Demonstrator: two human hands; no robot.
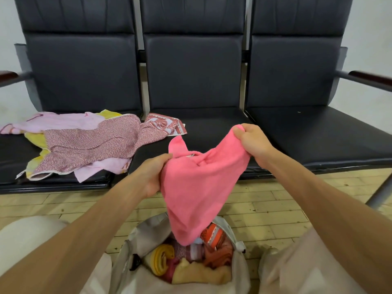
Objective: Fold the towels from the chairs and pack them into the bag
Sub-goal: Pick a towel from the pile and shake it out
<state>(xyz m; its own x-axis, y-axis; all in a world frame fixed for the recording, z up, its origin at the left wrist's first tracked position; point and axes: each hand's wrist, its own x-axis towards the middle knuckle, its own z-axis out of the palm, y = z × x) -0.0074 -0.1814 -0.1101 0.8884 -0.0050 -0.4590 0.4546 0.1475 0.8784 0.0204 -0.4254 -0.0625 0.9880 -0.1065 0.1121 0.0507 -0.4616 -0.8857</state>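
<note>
A pink towel hangs between both hands above the floor. My left hand grips its left edge and my right hand grips its upper right corner. The towel's lower tip dangles into the open grey bag, which stands on the floor between my knees and holds several rolled and folded towels. A loose heap of towels lies on the left chair seat: a patterned maroon one on top of pale pink and yellow ones. A red-and-white towel lies at the back of the middle seat.
A row of three dark padded chairs with armrests at both ends stands in front of me. The right seat is bare. Wooden floor runs under the chairs. My knees frame the bag on both sides.
</note>
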